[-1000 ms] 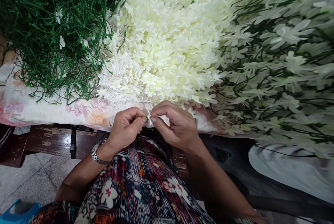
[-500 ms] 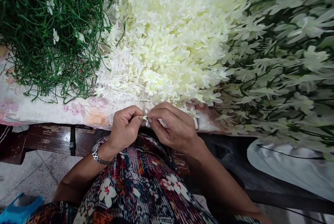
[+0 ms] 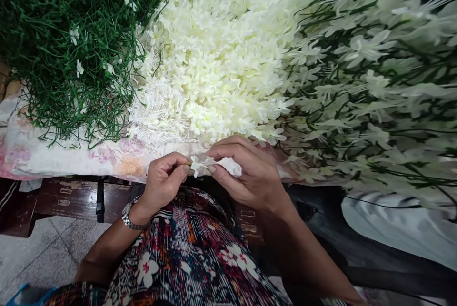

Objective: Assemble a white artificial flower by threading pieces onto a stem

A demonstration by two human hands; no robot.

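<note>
Over the near edge of the table, my left hand (image 3: pixel 164 178) pinches a small white artificial flower (image 3: pixel 195 166) between thumb and fingertips. Its petals face right, with thin pale stamens reaching toward my right hand (image 3: pixel 250 172). That hand is just to the right, thumb and index finger apart around the stamen tips. Whether the thumb touches them I cannot tell. Beyond my hands lie a heap of loose cream-white petals (image 3: pixel 224 68) and a smaller pile of white stamen threads (image 3: pixel 157 111).
A mass of green plastic stems (image 3: pixel 71 49) covers the back left, with a few white blossoms on it. At right are finished-looking white flowers on green stems (image 3: pixel 371 87). A floral cloth (image 3: pixel 103 158) covers the table. A brown wooden bench (image 3: pixel 71 196) is below.
My right thumb and index finger have parted and drawn back to the right from the flower. It now shows more fully in my left hand. The view has shifted slightly.
</note>
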